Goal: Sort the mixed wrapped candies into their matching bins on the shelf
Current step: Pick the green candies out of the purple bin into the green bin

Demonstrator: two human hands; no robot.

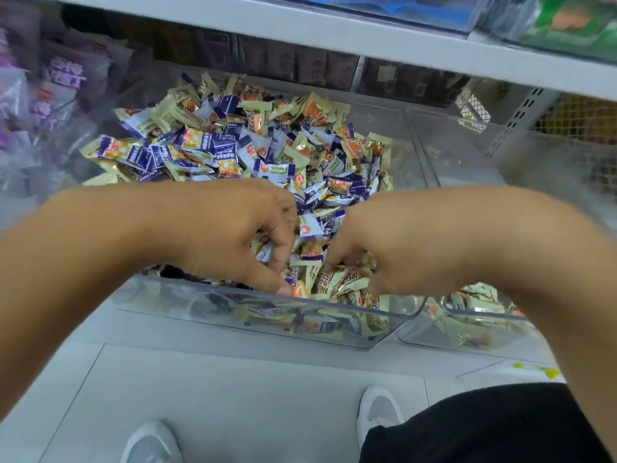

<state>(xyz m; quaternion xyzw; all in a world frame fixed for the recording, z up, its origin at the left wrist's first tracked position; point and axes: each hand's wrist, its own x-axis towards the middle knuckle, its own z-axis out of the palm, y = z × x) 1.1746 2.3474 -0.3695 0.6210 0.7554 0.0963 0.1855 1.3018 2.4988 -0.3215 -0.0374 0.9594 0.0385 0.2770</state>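
Both hands dig curled into mixed candies (253, 152) at frame centre: left hand (233, 228) pinches wrappers, right hand (384, 242) grasps pale-green ones near the clear bin (300, 324) front rim

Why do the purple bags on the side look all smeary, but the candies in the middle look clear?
In the head view, the wide lens stretches and smears the edges, so the purple packets at far left blur, while the mixed candies in the clear bin stay fairly sharp. The left hand and right hand look a bit soft. Light is even; the bin's front wall glares faintly.
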